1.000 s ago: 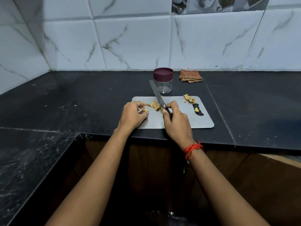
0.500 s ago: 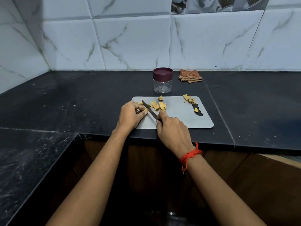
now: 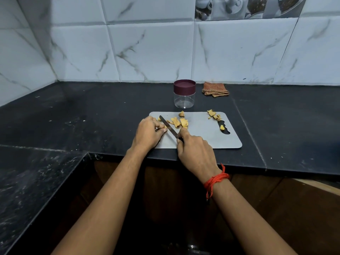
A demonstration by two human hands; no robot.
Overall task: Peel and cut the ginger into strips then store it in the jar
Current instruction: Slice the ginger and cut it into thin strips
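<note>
While the right hand is closed around the handle of a knife, its blade slants up and to the left across the near left part of a grey board, the tip ending just beside the left hand. That left hand has its fingers curled down, fingertips pinching a small bit of ginger against the board right at the blade; most of that bit is hidden. More ginger slices lie just right of the blade, touching one another, with one lump at the board's far edge. Peel scraps sit at the far right corner, and one yellow piece lies in the board's handle slot. Beyond the board, on the black counter, stands a clear jar with its maroon lid on; it looks empty. A folded cloth lies to its right. A red thread circles the right wrist.
</note>
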